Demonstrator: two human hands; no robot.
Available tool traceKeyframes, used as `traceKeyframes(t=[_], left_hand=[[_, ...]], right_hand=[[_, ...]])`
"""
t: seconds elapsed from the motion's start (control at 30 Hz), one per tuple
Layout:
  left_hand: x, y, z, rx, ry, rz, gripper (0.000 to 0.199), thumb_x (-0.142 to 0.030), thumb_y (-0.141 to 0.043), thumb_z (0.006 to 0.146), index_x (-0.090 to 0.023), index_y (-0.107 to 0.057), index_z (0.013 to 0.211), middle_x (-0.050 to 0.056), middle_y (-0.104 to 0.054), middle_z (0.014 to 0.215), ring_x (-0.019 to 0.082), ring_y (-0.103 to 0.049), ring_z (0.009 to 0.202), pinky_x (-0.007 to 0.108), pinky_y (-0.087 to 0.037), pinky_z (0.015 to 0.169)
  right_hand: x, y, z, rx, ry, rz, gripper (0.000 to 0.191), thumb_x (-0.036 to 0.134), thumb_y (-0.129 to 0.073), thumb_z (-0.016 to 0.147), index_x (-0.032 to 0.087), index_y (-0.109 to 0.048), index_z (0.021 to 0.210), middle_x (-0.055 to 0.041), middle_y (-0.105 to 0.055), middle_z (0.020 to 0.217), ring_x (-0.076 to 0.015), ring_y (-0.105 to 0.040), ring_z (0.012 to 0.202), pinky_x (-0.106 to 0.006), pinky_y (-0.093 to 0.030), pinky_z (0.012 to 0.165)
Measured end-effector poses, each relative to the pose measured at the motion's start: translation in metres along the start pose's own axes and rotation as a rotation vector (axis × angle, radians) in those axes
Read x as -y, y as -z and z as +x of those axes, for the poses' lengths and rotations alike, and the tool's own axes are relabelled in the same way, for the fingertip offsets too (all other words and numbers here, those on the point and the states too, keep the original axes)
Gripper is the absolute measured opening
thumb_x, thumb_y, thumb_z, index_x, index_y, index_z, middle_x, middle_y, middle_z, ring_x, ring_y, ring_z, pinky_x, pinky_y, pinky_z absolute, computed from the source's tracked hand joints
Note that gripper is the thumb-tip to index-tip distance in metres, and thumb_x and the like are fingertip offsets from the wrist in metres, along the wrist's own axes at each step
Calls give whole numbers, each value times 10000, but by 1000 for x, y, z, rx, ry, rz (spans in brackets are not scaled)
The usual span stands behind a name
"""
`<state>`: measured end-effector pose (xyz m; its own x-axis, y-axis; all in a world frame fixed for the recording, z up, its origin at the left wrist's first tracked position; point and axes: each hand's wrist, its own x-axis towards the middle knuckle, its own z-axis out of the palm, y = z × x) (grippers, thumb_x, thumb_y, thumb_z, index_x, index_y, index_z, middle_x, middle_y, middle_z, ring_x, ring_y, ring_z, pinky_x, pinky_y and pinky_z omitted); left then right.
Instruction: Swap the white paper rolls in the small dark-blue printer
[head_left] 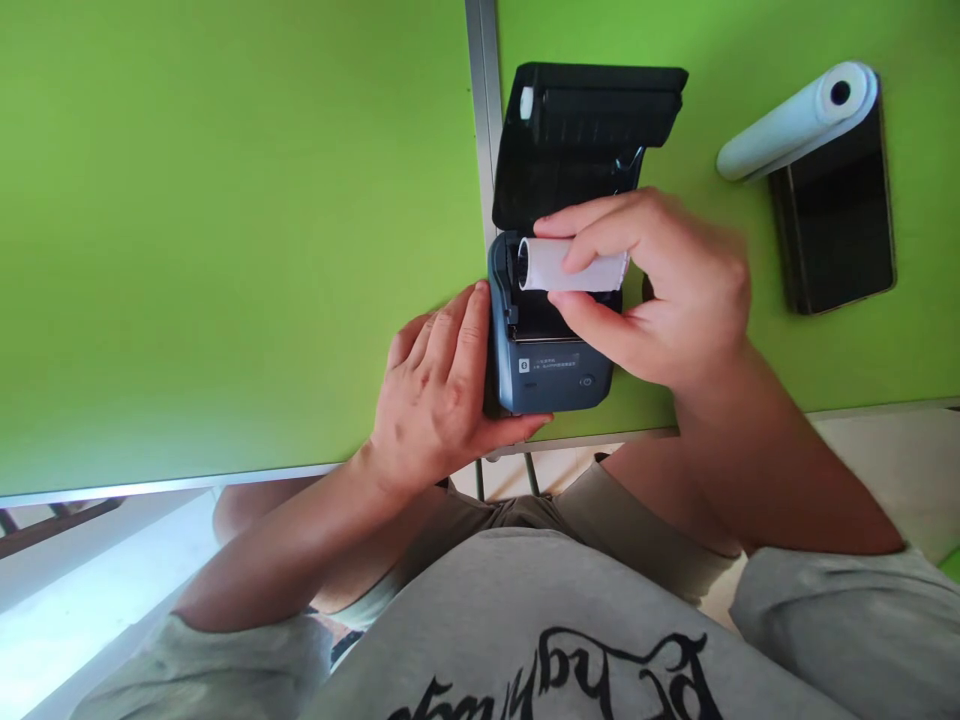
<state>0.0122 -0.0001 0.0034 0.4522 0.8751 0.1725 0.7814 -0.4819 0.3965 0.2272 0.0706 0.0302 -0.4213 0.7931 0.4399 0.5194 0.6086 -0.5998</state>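
Note:
A small blue-grey printer [555,378] lies near the table's front edge with its black lid [585,125] raised at the back. My right hand [660,280] pinches a small white paper roll [547,265] between thumb and fingers, over the printer's open compartment. The roll's left end, with a dark hollow core, faces left; its right part is partly covered by my fingers. Against the printer's left side rests my left hand [442,390], fingers extended and thumb along the front edge, steadying it without being wrapped round it.
On the right of the green table [247,230], a longer white roll [795,120] lies partly over a dark phone [844,215]. A metal seam [486,120] runs across the tabletop behind the printer. My legs are below the table's front edge.

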Motion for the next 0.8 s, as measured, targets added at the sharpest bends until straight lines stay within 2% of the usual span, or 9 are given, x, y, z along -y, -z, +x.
traceKeyframes(t=[0.2,0.43,0.53,0.63,0.7,0.8], left_hand=[[0,0,1,-27,-25,23,1004,-796,-457,922,-29,-334,1557,255,-601,1466,325,-596,1362,397,-421,1117],[1,-2,-1,-37,-30,3,1044,-796,-477,919,-36,-254,1599,250,-584,1487,326,-588,1372,403,-417,1136],[4,-4,-2,-97,-73,-18,1042,-773,-547,903,-99,-216,1626,237,-580,1492,318,-610,1335,404,-432,1113],[5,-5,-3,-138,-120,-21,918,-733,-587,910,-222,-290,1612,218,-576,1483,308,-616,1317,420,-454,1074],[6,-4,-3,-121,-123,-17,795,-711,-594,922,-303,-371,1567,202,-557,1491,303,-598,1334,433,-466,1050],[5,-2,-3,-84,-112,-22,680,-700,-604,923,-351,-465,1491,200,-529,1496,319,-584,1342,458,-477,1023]], right_hand=[[-4,-1,-2,-24,30,18,162,139,-624,849,299,-623,874,39,-809,951,-229,-780,866,-454,-597,770],[-7,-2,-2,-15,33,52,106,211,-705,830,288,-644,792,18,-729,845,-190,-693,771,-410,-573,718],[-5,-1,-5,-18,89,53,104,203,-718,824,272,-649,788,17,-676,782,-183,-644,746,-420,-545,733],[-2,-4,-8,-21,134,83,112,206,-701,828,263,-633,760,23,-645,730,-188,-640,802,-423,-526,763],[0,-6,-10,-36,146,97,140,242,-693,828,261,-601,723,24,-648,725,-200,-645,871,-424,-515,774],[-3,-7,-11,-9,161,146,156,306,-656,837,259,-598,700,12,-640,727,-218,-629,914,-434,-493,780]])
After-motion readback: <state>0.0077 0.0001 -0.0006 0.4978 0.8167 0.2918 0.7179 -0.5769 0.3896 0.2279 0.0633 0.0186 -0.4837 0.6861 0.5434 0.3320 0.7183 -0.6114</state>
